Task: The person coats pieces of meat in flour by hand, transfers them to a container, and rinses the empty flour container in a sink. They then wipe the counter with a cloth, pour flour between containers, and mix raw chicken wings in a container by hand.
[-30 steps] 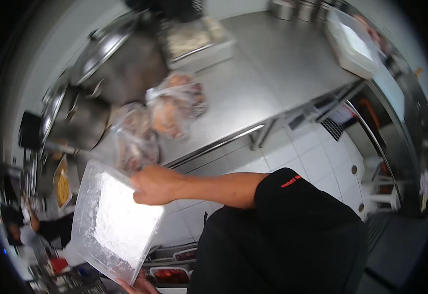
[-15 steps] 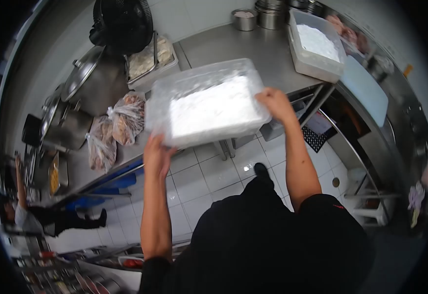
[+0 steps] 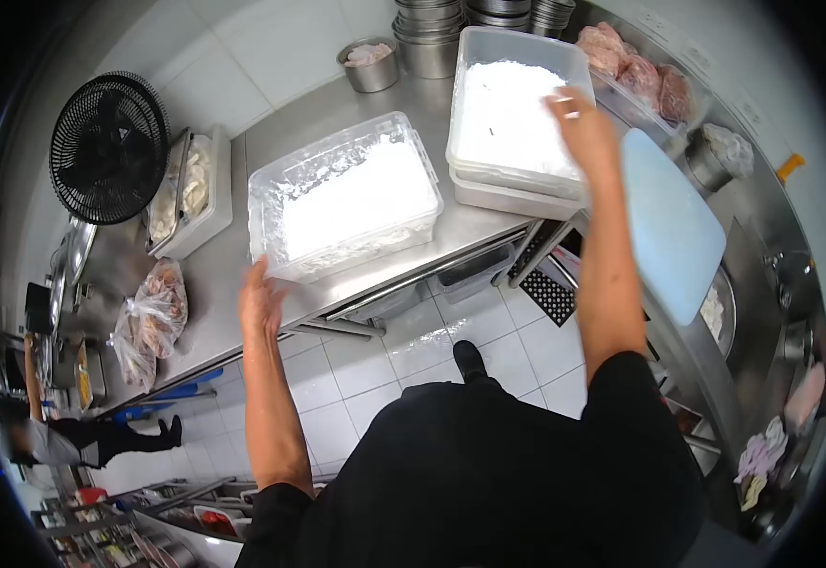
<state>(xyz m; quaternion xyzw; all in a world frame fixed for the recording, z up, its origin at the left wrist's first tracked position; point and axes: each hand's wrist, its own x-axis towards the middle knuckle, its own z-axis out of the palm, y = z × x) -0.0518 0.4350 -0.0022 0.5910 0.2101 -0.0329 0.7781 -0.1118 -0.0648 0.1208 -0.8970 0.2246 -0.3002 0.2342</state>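
Two open plastic tubs sit upright on the steel counter point(image 3: 210, 308). The left tub point(image 3: 366, 248) rests flat by itself, its long side roughly along the counter's front edge; the level base presumably keeps its loose white powder point(image 3: 356, 204) from sliding over the low wall. Powder also coats its inner walls. The right tub point(image 3: 512, 180) stands higher, apparently nested in or set on a lower tub point(image 3: 512, 203), probably to save counter room; it too holds white powder. Left hand point(image 3: 260, 301): open, fingers extended at the left tub's near left corner, no grip seen; contact cannot be confirmed. The weight appears to be borne by the counter. Right hand point(image 3: 585, 133): over the right side of the right tub, fingers bent, white on them; whether they pinch anything cannot be told. Surroundings: a steel pot point(image 3: 371, 76) with pale pink contents stands behind, between the tubs; bagged meat point(image 3: 153, 317) lies further left, the bags likely keeping it contained. To the right, a pale blue board point(image 3: 673, 227) lies beside the tub stack. Another person point(image 3: 82, 440) is at far left, well apart.
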